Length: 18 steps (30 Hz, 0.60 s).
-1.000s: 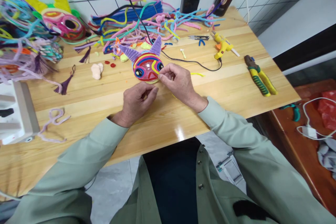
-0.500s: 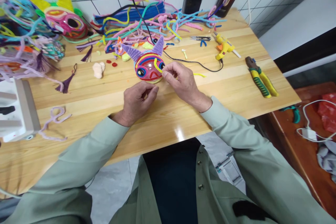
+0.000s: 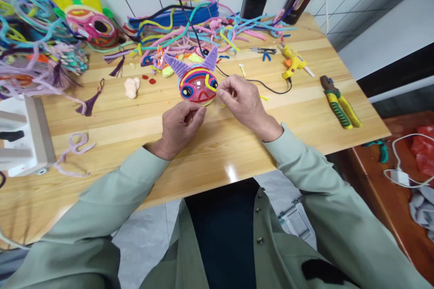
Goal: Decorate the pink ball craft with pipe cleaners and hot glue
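Mid-table sits a round pink animal face (image 3: 196, 95) with purple pipe-cleaner ears, blue-and-black eyes and coloured bands round its edge. Between thumb and forefinger, my right hand (image 3: 246, 101) pinches a yellow pipe cleaner (image 3: 208, 84). Its curved end lies in front of the face, beside the eye on the right, and another bit shows past the hand. My left hand (image 3: 181, 126) is closed just below the face, thumb against the curled fingers. What it holds, if anything, is hidden.
Behind lie loose pipe cleaners (image 3: 190, 14) and another decorated face (image 3: 91, 27). To the right are a yellow glue gun (image 3: 294, 61) with its cord, small snips (image 3: 263, 50) and pliers (image 3: 341, 101). At left are a purple tassel (image 3: 91, 103) and a white device (image 3: 42, 137).
The view has shifted slightly, moving the table things a little to the right in the picture. My right hand still pinches the yellow pipe cleaner near the face, and my left hand stays closed.
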Tool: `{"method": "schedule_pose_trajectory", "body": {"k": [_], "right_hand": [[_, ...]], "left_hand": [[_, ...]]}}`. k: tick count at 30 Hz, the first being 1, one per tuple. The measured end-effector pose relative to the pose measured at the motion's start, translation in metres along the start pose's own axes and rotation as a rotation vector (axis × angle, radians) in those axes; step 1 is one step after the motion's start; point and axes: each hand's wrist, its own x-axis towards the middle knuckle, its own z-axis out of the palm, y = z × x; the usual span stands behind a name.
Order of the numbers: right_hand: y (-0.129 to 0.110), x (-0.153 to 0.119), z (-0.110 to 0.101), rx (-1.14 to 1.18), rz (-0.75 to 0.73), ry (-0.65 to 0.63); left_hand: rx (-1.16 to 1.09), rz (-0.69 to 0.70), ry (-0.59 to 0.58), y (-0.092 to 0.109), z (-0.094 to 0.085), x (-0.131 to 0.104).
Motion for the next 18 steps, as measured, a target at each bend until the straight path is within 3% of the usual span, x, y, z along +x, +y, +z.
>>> {"method": "schedule_pose_trajectory", "body": {"k": [3,9,18], "right_hand": [[0.004,0.003,0.001,-0.138,-0.048,0.017],[0.011,0.015,-0.004,-0.357,-0.182,-0.068],[0.009,-0.002,0.007,-0.174,-0.061,0.026]], "left_hand": [[-0.026,0.01,0.0,0.0,0.001,-0.001],[0.013,-0.074,-0.071,0.001,-0.001,-0.002],[0.009,-0.14,-0.101,0.004,0.001,-0.001]]}}
